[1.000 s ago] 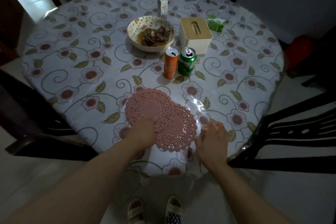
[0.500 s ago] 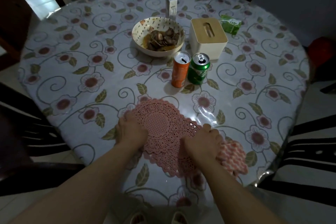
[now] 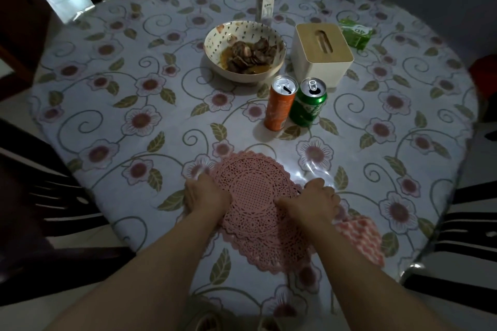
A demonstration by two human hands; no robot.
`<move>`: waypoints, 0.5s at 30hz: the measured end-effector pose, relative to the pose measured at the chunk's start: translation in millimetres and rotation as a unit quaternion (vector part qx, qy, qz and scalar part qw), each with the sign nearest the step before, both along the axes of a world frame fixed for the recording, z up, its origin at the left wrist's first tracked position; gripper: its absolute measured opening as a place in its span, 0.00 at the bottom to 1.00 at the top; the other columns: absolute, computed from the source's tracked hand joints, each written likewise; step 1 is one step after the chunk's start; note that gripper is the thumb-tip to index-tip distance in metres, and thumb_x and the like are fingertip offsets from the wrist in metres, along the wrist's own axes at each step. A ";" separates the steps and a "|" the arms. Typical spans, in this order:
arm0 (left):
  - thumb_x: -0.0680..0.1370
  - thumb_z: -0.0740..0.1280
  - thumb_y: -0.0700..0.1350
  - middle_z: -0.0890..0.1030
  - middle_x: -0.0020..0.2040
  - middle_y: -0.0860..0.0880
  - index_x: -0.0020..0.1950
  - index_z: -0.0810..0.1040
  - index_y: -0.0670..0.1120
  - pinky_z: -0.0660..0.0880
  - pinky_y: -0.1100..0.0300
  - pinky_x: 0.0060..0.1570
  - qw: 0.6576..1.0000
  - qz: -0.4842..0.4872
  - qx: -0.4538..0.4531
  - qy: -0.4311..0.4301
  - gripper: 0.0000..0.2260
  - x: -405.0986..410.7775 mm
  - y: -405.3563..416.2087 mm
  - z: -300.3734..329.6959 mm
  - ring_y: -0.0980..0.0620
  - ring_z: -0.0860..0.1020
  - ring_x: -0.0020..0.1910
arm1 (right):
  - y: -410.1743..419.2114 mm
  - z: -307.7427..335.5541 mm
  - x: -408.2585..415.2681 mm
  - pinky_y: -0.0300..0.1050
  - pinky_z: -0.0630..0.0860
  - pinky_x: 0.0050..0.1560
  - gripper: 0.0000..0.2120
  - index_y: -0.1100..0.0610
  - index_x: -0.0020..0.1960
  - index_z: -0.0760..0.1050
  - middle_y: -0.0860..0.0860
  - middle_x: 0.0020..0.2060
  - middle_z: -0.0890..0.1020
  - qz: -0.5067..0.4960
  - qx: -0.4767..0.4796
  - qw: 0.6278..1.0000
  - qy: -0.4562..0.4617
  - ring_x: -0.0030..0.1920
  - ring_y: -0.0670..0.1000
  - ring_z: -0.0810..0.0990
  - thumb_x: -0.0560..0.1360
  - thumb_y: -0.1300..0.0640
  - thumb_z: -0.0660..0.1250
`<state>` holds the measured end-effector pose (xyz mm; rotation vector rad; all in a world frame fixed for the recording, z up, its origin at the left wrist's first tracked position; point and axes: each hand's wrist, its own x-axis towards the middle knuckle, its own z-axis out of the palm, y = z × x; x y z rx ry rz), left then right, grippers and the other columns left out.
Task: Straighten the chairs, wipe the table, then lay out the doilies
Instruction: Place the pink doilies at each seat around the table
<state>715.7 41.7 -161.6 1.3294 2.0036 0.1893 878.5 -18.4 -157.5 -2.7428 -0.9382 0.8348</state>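
The left hand (image 3: 205, 193) and right hand (image 3: 312, 200) rest with fingers curled on opposite edges of the stacked pink crocheted round doilies (image 3: 255, 196) between them, probably to separate the top one; whether they pinch it, I cannot tell.

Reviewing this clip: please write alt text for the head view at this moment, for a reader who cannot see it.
Both hands, left hand and right hand, rest on a stack of pink doilies at the near edge of a floral-clothed table. Behind stand an orange can, a green can, a bowl of food and a tissue box.
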 end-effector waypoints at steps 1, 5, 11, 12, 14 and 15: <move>0.70 0.69 0.38 0.72 0.64 0.39 0.71 0.66 0.45 0.74 0.54 0.56 1.000 -0.005 0.010 -0.003 0.30 -0.1 -1.3 0.7 0.40 0.75 0.59 | 0.1 0.5 0.9 0.54 0.66 0.67 0.44 0.59 0.67 0.64 0.60 0.65 0.67 0.003 -0.002 1.000 0.003 0.67 0.61 0.64 0.61 0.36 0.75; 0.71 0.66 0.36 0.78 0.59 0.40 0.71 0.63 0.43 0.74 0.55 0.51 0.998 -0.013 0.020 -0.050 0.28 -5.2 -4.9 4.4 0.42 0.77 0.55 | -2.6 3.3 -0.9 0.54 0.64 0.67 0.42 0.56 0.68 0.66 0.60 0.66 0.65 0.009 -0.005 1.000 0.020 0.68 0.61 0.63 0.62 0.34 0.72; 0.69 0.70 0.30 0.74 0.66 0.42 0.73 0.60 0.40 0.73 0.51 0.62 0.985 0.029 -0.047 -0.164 0.35 -8.9 -0.9 8.0 0.42 0.75 0.61 | -9.0 6.1 -4.3 0.53 0.67 0.65 0.22 0.55 0.63 0.70 0.59 0.62 0.70 0.006 0.034 0.998 0.046 0.64 0.61 0.67 0.69 0.55 0.68; 0.69 0.70 0.30 0.73 0.68 0.44 0.74 0.60 0.40 0.72 0.52 0.63 0.978 0.048 -0.052 -0.197 0.36 -8.9 -1.9 9.9 0.43 0.74 0.62 | -10.7 5.9 -3.0 0.53 0.70 0.62 0.17 0.56 0.58 0.72 0.59 0.59 0.73 -0.007 0.057 0.997 0.048 0.61 0.61 0.70 0.69 0.58 0.65; 0.68 0.70 0.31 0.74 0.67 0.46 0.73 0.64 0.43 0.73 0.52 0.62 0.972 0.060 -0.044 -0.222 0.35 -11.2 -4.3 10.4 0.44 0.75 0.61 | -15.4 8.0 -0.1 0.54 0.72 0.60 0.13 0.56 0.54 0.74 0.60 0.56 0.76 -0.023 0.087 0.995 0.054 0.59 0.61 0.74 0.69 0.61 0.64; 0.69 0.69 0.33 0.76 0.65 0.47 0.72 0.67 0.45 0.74 0.51 0.62 0.973 0.060 -0.033 -0.222 0.32 -13.6 -6.4 10.0 0.44 0.76 0.59 | -18.6 9.0 0.9 0.54 0.71 0.62 0.16 0.56 0.57 0.74 0.60 0.58 0.76 -0.022 0.089 0.994 0.059 0.60 0.60 0.73 0.70 0.61 0.64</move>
